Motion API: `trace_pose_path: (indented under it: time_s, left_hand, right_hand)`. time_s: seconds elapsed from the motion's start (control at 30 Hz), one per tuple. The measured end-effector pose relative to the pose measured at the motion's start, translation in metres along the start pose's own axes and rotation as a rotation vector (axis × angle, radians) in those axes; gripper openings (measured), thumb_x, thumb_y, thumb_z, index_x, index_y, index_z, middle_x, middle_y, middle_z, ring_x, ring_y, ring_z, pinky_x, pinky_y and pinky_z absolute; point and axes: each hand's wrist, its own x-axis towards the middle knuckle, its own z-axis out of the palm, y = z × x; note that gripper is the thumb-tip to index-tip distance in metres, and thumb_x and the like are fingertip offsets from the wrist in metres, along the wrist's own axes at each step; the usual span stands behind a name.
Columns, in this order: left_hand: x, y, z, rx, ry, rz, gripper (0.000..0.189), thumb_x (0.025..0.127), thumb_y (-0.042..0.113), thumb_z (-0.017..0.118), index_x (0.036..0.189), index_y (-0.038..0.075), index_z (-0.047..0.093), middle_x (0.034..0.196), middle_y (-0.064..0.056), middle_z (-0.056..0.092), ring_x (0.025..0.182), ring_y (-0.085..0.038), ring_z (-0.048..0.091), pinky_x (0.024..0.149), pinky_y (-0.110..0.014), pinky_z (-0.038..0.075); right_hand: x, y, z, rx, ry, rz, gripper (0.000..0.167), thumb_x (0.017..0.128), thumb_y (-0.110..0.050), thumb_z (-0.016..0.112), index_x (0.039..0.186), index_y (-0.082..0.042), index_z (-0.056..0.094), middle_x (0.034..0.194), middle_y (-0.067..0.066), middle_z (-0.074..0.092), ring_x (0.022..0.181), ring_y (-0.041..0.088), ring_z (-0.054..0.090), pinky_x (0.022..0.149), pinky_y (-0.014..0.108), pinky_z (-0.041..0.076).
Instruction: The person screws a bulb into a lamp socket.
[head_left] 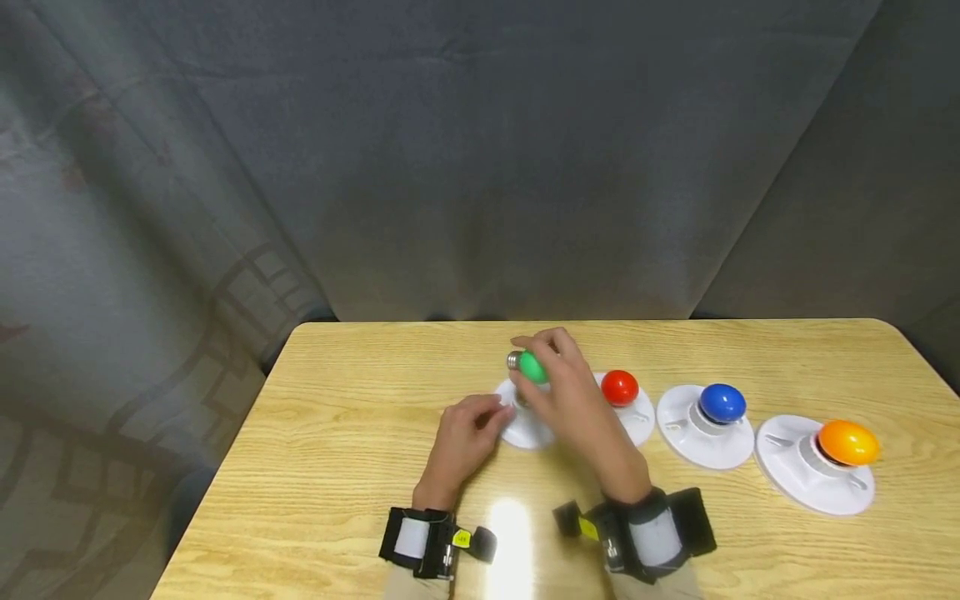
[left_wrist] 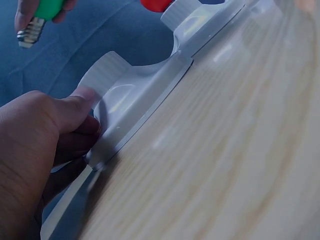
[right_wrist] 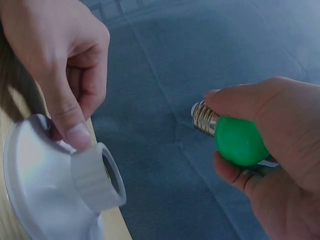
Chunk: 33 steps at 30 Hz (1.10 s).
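My right hand (head_left: 577,408) holds a green light bulb (right_wrist: 241,141) by its round glass, with the thumb near the metal screw base. The bulb is tilted on its side in the air, apart from the white lamp holder (head_left: 529,432) below it. That holder's round socket (right_wrist: 97,177) has no bulb in it. At the left edge of the same holder, my left hand (head_left: 463,437) pinches the rim; the left wrist view shows its thumb against the socket's side and its fingers curled at the base.
To the right stand more white holders in a row, bearing a red bulb (head_left: 619,387), a blue bulb (head_left: 722,403) and an orange bulb (head_left: 847,442). They sit on a wooden table (head_left: 337,467), and a grey curtain (head_left: 480,167) hangs behind its far edge.
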Motion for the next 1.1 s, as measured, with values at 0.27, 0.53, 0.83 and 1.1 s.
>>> trace_pose_path:
  time_s: [0.27, 0.53, 0.83, 1.1]
  left_hand:
    - [0.001, 0.005, 0.008, -0.027, -0.030, 0.038, 0.016, 0.090, 0.028, 0.069, 0.095, 0.014, 0.074, 0.093, 0.000, 0.074, 0.085, -0.008, 0.067, 0.077, -0.023, 0.057]
    - [0.000, 0.008, 0.009, -0.021, -0.057, 0.035, 0.019, 0.091, 0.027, 0.067, 0.106, 0.016, 0.073, 0.105, 0.000, 0.074, 0.096, -0.011, 0.069, 0.086, -0.025, 0.057]
    - [-0.001, 0.007, 0.008, -0.026, -0.052, 0.051, 0.018, 0.090, 0.016, 0.067, 0.106, 0.015, 0.073, 0.103, 0.000, 0.075, 0.097, -0.011, 0.070, 0.086, -0.025, 0.057]
    - [-0.001, 0.005, 0.009, -0.045, -0.043, 0.077, 0.017, 0.090, 0.015, 0.066, 0.106, 0.014, 0.072, 0.103, -0.001, 0.075, 0.095, -0.012, 0.070, 0.085, -0.024, 0.057]
  right_hand:
    - [-0.001, 0.000, 0.001, -0.005, 0.021, -0.030, 0.042, 0.087, -0.018, 0.073, 0.126, -0.010, 0.060, 0.123, 0.011, 0.061, 0.110, 0.027, 0.059, 0.093, 0.043, 0.056]
    - [-0.002, 0.001, 0.006, -0.028, -0.027, -0.050, 0.044, 0.086, -0.012, 0.072, 0.127, -0.008, 0.060, 0.124, 0.013, 0.063, 0.109, 0.028, 0.056, 0.090, 0.042, 0.056]
    - [-0.003, 0.007, 0.018, -0.101, -0.087, -0.057, 0.052, 0.080, -0.004, 0.074, 0.129, -0.009, 0.060, 0.123, 0.015, 0.063, 0.111, 0.031, 0.055, 0.092, 0.045, 0.055]
    - [-0.003, 0.010, 0.023, -0.128, -0.145, -0.028, 0.051, 0.081, -0.003, 0.072, 0.130, -0.010, 0.060, 0.121, 0.014, 0.062, 0.113, 0.031, 0.056, 0.094, 0.046, 0.055]
